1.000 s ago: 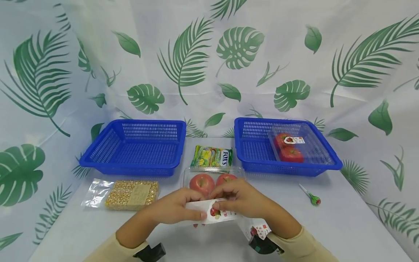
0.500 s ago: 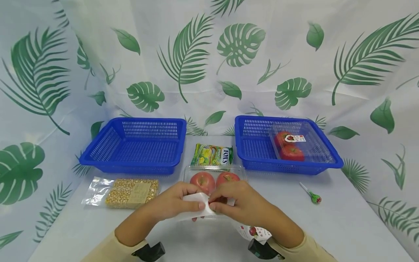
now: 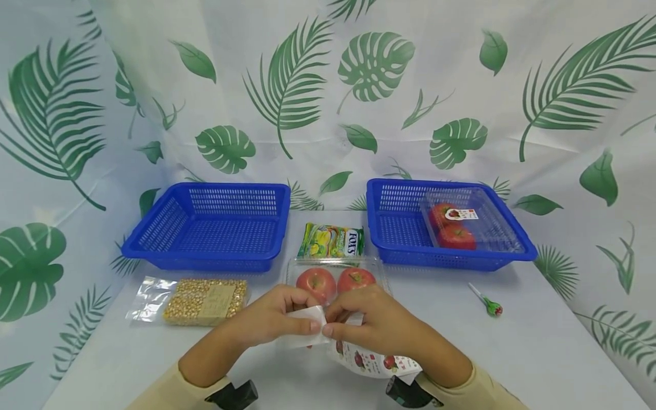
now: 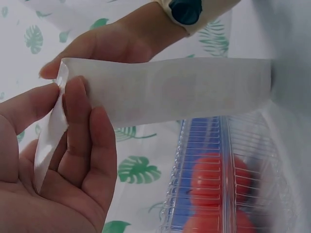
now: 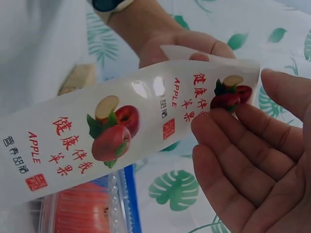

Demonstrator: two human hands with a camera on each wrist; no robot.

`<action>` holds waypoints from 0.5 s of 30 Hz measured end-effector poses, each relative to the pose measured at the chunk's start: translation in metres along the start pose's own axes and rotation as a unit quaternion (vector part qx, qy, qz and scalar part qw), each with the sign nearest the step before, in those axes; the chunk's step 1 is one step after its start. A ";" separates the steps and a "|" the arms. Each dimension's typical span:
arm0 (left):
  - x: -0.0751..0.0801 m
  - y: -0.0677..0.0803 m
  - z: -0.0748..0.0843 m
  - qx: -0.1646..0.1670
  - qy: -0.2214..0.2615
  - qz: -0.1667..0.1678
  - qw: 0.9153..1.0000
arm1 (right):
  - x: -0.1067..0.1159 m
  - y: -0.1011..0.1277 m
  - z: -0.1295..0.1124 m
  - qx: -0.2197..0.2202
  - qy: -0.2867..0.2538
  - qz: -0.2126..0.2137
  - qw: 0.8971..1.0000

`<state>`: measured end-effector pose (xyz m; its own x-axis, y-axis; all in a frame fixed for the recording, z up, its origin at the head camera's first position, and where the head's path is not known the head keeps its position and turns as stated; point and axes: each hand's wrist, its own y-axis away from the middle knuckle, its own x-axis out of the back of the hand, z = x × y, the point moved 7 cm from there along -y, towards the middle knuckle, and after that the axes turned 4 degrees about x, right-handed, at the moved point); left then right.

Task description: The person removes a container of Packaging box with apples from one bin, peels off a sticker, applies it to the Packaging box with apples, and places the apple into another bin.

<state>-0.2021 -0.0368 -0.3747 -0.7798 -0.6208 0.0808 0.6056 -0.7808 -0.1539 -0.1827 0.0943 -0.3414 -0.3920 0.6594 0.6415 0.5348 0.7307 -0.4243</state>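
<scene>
Over the table's front, both hands meet on a long label strip [image 3: 371, 360] printed with apples and red writing. My left hand [image 3: 309, 324] pinches its white upper end [image 4: 170, 90] between thumb and fingers. My right hand [image 3: 330, 326] pinches the same end from the other side, and the printed part [image 5: 121, 126] curves down below that wrist. Just behind the hands lies a clear plastic box [image 3: 335, 267] with two red apples [image 3: 316, 283] in it. The box's near edge is hidden by the hands.
A blue basket [image 3: 205, 263] stands at the back left, with nothing in it. A second blue basket [image 3: 451, 263] at the back right holds a clear box of red fruit [image 3: 456, 228]. A green candy bag [image 3: 331, 242], a corn kernel pack [image 3: 205, 302] and a lollipop [image 3: 489, 306] lie on the table.
The fingertips have drawn closer together on the strip. Its printed length has swung down and now hangs under my right wrist, while the white side faces up between the hands.
</scene>
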 end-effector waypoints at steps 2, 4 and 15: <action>0.000 0.000 0.000 -0.003 -0.023 0.013 1.000 | -0.002 0.000 0.002 -0.022 -0.022 -0.003 1.000; 0.001 -0.001 0.001 -0.010 -0.050 0.026 0.998 | -0.004 0.000 0.003 -0.041 -0.045 -0.005 0.998; 0.000 -0.002 0.000 0.009 -0.104 0.046 0.993 | -0.003 0.001 0.010 -0.103 -0.110 0.005 0.989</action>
<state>-0.2034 -0.0349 -0.3740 -0.6731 -0.6888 0.2694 0.6763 -0.7206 -0.1528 -0.1883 0.0951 -0.3501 -0.5271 0.7048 0.4748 0.6713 0.6879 -0.2759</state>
